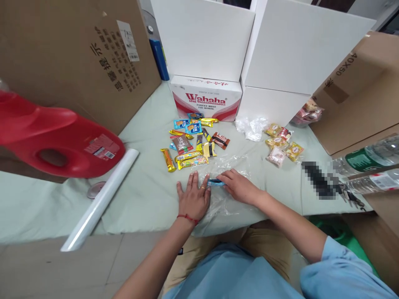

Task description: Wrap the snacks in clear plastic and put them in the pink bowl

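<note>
Blue packet [215,182] pinched in right hand [239,187]

We see a red jug [62,137] with a red and white label, a pale green cloth [146,199], a brown cardboard box [62,50] with black print, a white carton [205,99] with red lettering and red waves, yellow, blue and brown snack packets [190,145], one blue packet [215,182], and a red cord [188,217] on a wrist.
</note>
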Action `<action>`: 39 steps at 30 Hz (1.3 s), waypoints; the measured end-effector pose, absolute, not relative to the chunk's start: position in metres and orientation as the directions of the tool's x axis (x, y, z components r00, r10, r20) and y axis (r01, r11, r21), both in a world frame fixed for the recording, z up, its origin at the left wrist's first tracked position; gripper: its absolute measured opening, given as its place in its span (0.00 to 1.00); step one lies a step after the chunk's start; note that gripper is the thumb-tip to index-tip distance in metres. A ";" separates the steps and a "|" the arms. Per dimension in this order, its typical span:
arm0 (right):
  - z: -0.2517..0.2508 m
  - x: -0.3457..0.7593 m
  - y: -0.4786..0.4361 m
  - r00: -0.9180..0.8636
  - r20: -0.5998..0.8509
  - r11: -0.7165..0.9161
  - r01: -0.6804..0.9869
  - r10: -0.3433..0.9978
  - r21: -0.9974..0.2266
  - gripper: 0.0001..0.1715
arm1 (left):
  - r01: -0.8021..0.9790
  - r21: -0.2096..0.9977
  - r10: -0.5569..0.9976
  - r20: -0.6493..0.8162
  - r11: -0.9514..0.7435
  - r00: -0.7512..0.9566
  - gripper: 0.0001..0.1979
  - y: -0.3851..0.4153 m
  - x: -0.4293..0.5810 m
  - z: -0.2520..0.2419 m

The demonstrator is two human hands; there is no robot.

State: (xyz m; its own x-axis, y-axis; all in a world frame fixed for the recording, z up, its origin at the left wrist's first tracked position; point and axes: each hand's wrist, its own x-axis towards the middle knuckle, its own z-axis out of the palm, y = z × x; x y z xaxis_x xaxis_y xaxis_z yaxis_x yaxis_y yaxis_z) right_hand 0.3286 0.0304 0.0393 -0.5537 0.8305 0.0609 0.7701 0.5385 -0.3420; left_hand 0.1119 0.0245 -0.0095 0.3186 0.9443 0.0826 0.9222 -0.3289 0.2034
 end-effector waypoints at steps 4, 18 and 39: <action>0.038 0.331 0.032 -0.534 0.068 0.519 0.773 0.843 -0.364 0.24 | 0.915 0.224 0.942 0.101 -0.336 0.321 0.27 0.024 0.111 -0.012; 0.061 0.342 0.079 -0.627 -0.212 0.364 0.658 0.749 -0.659 0.20 | 0.931 0.190 0.950 0.071 -0.311 0.303 0.29 0.026 0.111 -0.013; 0.026 0.376 -0.055 -0.562 0.152 0.562 0.688 0.813 -0.460 0.44 | 0.836 0.377 0.914 0.237 -0.399 0.329 0.24 0.037 0.059 -0.006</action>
State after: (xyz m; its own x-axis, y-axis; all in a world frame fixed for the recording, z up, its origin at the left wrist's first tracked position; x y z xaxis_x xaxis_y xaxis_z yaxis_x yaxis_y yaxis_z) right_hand 0.3762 -0.0547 0.0264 -0.5621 0.8129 0.1524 0.6878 0.5618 -0.4597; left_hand 0.0594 0.0372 -0.0063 0.3295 0.9139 0.2372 0.8356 -0.3992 0.3774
